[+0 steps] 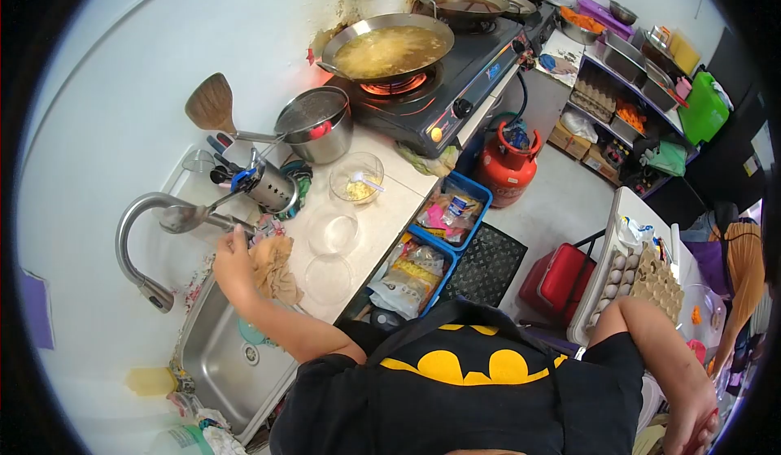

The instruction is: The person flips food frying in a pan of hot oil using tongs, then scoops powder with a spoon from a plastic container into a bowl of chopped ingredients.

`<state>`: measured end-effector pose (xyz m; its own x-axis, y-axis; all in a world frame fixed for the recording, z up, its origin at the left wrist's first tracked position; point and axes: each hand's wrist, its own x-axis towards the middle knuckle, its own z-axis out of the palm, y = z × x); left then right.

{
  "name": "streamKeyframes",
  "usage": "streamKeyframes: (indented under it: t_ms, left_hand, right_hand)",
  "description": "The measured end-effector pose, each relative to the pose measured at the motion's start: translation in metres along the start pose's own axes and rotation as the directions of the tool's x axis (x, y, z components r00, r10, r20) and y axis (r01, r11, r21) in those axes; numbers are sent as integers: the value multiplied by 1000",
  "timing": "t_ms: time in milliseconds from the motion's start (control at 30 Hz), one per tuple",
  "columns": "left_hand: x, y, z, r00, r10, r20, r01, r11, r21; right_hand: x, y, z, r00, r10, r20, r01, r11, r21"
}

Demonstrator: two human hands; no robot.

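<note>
My left hand (pixel 233 261) is raised by the base of the curved metal tap (pixel 130 227), above the sink (pixel 224 357). Its fingers are drawn together; what they hold, if anything, is too small to make out. A crumpled brown cloth (pixel 275 269) lies right beside this hand. At the lower right edge, my right hand (pixel 691 426) hangs low with curled fingers, and a small red thing shows against it that I cannot identify. On the counter stand a clear bowl (pixel 356 180) with yellow bits and a white spoon, and two clear round containers (pixel 333 234).
A pan of bubbling oil (pixel 390 51) sits over a glowing burner on the black stove (pixel 443 89). A steel pot (pixel 317 126) and a utensil holder (pixel 272 187) stand nearby. A red gas cylinder (pixel 508 166), blue crates (pixel 451 211) and an egg-laden table (pixel 622 203) flank the floor.
</note>
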<state>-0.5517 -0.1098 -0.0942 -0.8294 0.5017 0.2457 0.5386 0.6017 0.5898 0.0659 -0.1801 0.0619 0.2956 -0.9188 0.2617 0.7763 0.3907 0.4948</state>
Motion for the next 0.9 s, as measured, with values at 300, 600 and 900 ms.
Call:
streamKeyframes:
  t_ms: [300, 600, 900]
  left_hand:
    - [54, -27, 77, 983, -157, -97, -12, 470, -883]
    - [92, -23, 93, 970, -222, -98, 14, 455, -890]
    - [120, 10, 27, 864, -27, -502, -399, 573, -716]
  right_hand:
    - [-21, 0, 8, 986, 154, -70, -150, 986, 68]
    - [-52, 0, -1, 943, 334, 10, -332, 941, -60]
    - [-47, 32, -49, 912, 406, 53, -396, 908, -139]
